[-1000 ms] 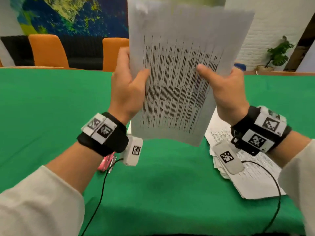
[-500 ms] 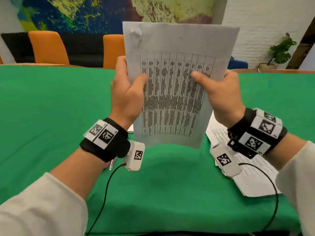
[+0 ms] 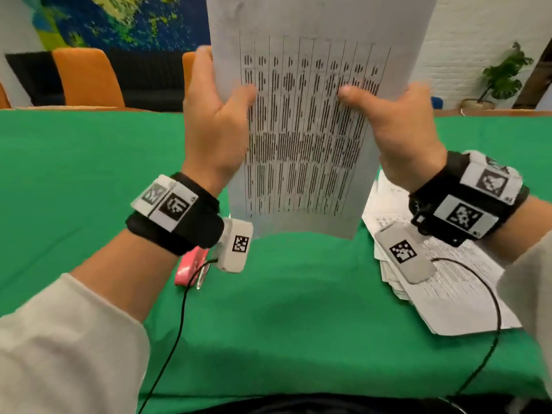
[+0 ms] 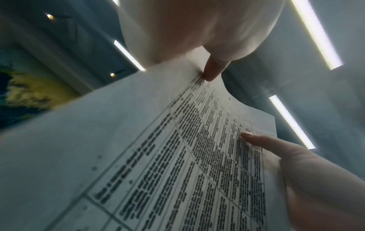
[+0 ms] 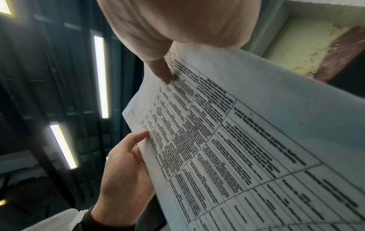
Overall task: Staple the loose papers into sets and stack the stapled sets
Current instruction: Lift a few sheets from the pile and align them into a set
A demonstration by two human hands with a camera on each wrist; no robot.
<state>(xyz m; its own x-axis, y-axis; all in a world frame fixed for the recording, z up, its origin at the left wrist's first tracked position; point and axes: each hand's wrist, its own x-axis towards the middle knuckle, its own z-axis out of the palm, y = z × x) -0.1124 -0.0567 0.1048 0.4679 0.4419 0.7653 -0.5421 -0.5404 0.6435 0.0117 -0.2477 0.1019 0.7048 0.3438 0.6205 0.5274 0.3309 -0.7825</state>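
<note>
I hold a set of white papers (image 3: 307, 138) printed with a table upright above the green table (image 3: 74, 186). My left hand (image 3: 215, 121) grips its left edge, thumb on the front. My right hand (image 3: 397, 130) grips the right edge the same way. The left wrist view shows the printed sheet (image 4: 138, 156) with both thumbs on it, and the right wrist view shows the same sheet (image 5: 247, 132). A pink stapler (image 3: 191, 265) lies on the cloth under my left wrist, partly hidden. A pile of loose papers (image 3: 448, 282) lies at the right, under my right wrist.
Orange chairs (image 3: 86, 76) stand beyond the table's far edge, before a painted wall. A potted plant (image 3: 501, 76) stands at the far right. Cables (image 3: 176, 339) run from both wrist cameras across the green cloth toward me.
The held papers dropped a little, then rose again, with their top edge now out of the head view. Both hands kept their grip on the side edges.
</note>
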